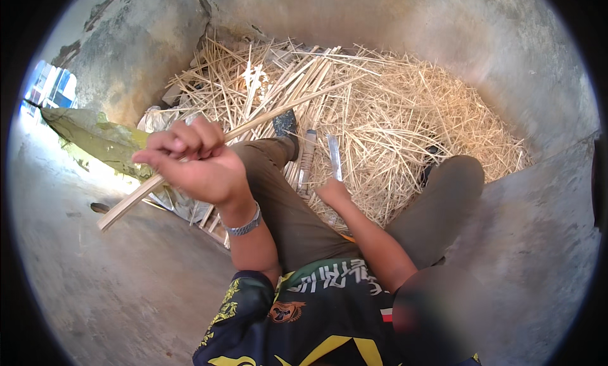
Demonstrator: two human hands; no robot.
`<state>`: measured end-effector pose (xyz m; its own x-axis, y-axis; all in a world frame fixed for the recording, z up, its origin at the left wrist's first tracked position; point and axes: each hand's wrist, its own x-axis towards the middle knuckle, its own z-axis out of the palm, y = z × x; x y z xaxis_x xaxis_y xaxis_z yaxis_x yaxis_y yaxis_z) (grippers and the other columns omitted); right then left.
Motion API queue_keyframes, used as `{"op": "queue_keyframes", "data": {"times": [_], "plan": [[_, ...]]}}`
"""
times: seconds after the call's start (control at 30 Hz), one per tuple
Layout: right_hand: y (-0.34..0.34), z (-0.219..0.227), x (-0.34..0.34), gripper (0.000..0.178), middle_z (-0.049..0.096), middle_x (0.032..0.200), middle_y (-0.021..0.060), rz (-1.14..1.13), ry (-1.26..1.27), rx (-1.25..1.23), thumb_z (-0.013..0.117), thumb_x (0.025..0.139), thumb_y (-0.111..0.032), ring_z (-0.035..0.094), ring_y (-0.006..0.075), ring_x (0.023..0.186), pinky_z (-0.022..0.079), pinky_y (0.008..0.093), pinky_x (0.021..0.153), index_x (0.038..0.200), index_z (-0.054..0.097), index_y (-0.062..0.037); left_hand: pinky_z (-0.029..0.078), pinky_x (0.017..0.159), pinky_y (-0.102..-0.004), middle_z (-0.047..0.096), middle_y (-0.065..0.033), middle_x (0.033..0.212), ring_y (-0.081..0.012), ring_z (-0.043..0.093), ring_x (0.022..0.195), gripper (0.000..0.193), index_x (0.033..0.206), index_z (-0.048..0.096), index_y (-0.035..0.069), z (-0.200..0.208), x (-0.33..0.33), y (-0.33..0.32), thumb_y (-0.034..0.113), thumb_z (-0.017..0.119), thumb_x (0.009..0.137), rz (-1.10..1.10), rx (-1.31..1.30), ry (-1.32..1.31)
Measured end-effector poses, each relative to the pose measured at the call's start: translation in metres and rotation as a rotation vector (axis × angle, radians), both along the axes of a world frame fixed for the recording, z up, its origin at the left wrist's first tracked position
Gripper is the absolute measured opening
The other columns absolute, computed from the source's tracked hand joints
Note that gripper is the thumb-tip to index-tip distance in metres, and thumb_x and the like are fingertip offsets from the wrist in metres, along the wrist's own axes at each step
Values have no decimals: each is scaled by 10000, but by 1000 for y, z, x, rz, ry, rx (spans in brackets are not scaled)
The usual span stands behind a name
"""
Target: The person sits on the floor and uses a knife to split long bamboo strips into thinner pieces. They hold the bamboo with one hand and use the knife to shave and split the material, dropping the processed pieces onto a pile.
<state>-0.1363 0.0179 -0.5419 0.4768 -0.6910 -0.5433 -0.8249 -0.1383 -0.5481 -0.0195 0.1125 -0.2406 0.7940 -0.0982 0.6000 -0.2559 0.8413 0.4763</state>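
My left hand [199, 163], with a metal-band watch on its wrist, is raised and closed around a long pale split-wood strip [130, 204]. The strip slants from the lower left, through the fist, up over the pile of shavings. Lower down, between my thighs, my right hand [334, 192] is closed on a knife; its handle is hidden in the fist. The knife's blade [335, 157] points away from me over the shavings. Left of the blade, a long brown object with a bound, wrapped look [306, 158] lies on the pile; I cannot tell its kind.
Loose straw-like shavings [437, 100] and longer strips [304, 78] cover the floor ahead. Stained concrete walls [380, 18] rise around them. My left shoe [286, 122] rests in the pile, and my bent legs [443, 192] flank my right hand. A green-yellow sheet [95, 135] lies at left.
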Motion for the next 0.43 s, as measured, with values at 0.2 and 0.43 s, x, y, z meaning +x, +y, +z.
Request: {"op": "queue_keyframes", "data": {"times": [0.2,0.43], "plan": [[7,-68,-73,422,706,1184,150,320,426,-6,682,869,-251,686,320,1124,559,488,854,1253,663,-76,176,452,-245,282,37,630,-89,227,536,603,843,494,120,53,7,44,717,464,927,-23,26,-86],[6,-132,-61,709,629,1362,122,360,411,-159,738,844,-251,546,390,1312,543,458,931,1488,445,-206,211,413,-232,309,10,632,-107,263,528,740,956,532,116,95,22,33,842,461,827,85,-42,-308]]}}
